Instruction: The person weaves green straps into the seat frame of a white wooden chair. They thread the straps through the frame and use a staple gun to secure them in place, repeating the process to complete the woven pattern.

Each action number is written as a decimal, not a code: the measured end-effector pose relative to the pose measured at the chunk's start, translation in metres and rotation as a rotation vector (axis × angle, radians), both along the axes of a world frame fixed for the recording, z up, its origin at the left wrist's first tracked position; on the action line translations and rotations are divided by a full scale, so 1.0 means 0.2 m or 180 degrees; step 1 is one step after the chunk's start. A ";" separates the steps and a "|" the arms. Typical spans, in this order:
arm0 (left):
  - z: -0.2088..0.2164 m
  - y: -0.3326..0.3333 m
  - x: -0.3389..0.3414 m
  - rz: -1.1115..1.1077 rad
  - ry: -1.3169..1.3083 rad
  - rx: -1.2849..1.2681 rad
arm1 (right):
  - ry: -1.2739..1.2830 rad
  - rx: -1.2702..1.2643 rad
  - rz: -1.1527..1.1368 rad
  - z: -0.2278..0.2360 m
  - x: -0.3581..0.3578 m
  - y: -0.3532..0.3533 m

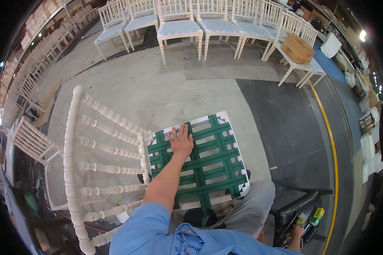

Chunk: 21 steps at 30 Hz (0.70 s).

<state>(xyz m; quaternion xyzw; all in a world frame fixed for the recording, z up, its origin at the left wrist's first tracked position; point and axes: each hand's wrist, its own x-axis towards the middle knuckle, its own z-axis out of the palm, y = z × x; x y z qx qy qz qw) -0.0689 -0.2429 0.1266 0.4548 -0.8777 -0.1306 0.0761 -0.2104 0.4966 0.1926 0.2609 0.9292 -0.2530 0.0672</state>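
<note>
A white chair [74,140] with a turned-spindle back stands in front of me, its back on my left. Dark green webbing straps [212,159] are woven across its seat frame. One strap end [206,214] hangs over the near edge toward my lap. My left hand [182,142] lies flat on the webbing near the far edge, fingers spread. At the lower right, my right hand [298,233] reaches into a black tray [308,204]. A green and yellow box [317,216] sits there just beyond it. The fingers of that hand are too small and hidden to read.
Rows of white chairs [178,29] with pale seats line the far side. A tan round roll [298,48] rests on one at the far right. Another white chair [34,140] stands at the left. A yellow line [334,157] runs along the floor on the right.
</note>
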 end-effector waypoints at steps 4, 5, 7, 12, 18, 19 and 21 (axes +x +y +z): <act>-0.04 0.00 0.01 -0.0026 0.0084 0.0126 | 0.0802 -0.1187 0.0052 0.09 -0.02 -0.07; -0.06 0.00 0.01 -0.0030 0.0124 0.0144 | 0.0453 -0.0819 -0.0036 0.14 -0.06 -0.09; -0.04 -0.04 0.01 -0.0026 0.0183 -0.0024 | 0.0487 -0.1295 0.0034 0.19 -0.09 -0.29; -0.09 -0.05 0.04 -0.0013 0.0333 0.0012 | 0.0615 -0.2749 0.1425 0.62 -0.20 -0.92; -0.11 -0.07 0.04 0.0001 0.0407 0.0080 | -0.0260 -0.2503 0.2685 0.69 -0.31 -2.08; -0.10 -0.07 0.03 0.0008 0.0453 0.0107 | -0.0554 -0.2875 0.2867 0.62 -0.31 -2.26; -0.11 -0.08 0.06 0.0070 0.0453 0.0141 | -0.1040 -0.3073 0.3010 0.50 -0.21 -2.69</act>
